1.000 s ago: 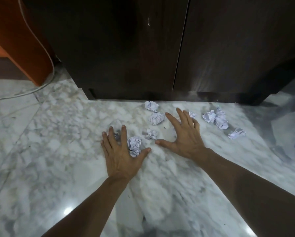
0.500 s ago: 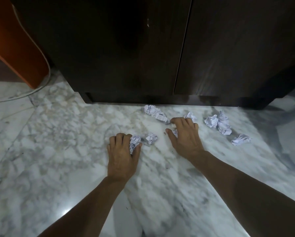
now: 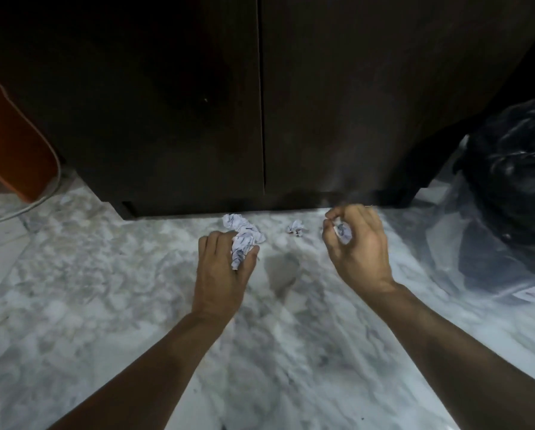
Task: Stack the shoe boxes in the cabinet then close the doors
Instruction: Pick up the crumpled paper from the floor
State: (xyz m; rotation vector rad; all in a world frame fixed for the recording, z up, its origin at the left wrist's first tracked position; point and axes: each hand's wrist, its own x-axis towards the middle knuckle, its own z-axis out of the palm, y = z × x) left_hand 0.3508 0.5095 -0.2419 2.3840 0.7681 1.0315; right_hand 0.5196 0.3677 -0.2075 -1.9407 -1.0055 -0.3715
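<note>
Gripping crumpled paper (image 3: pixel 244 243) in left hand (image 3: pixel 221 274), fingers curled; pinching a mostly hidden paper scrap (image 3: pixel 343 232) in right hand (image 3: pixel 358 243). Beyond both, cabinet (image 3: pixel 260 103) doors closed; shoe boxes unseen.

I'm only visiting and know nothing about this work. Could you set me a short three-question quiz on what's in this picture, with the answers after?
1. True or false: the two cabinet doors are shut.
2. What does the left hand grip?
a) a shoe box
b) crumpled paper
c) a cable
3. Fill in: the black bag stands to the ____ of the cabinet.

Key
1. True; only a thin seam shows between them.
2. b; the left hand holds a paper wad, and the right hand holds another paper ball. One small loose ball lies on the marble floor between them.
3. right.
</note>
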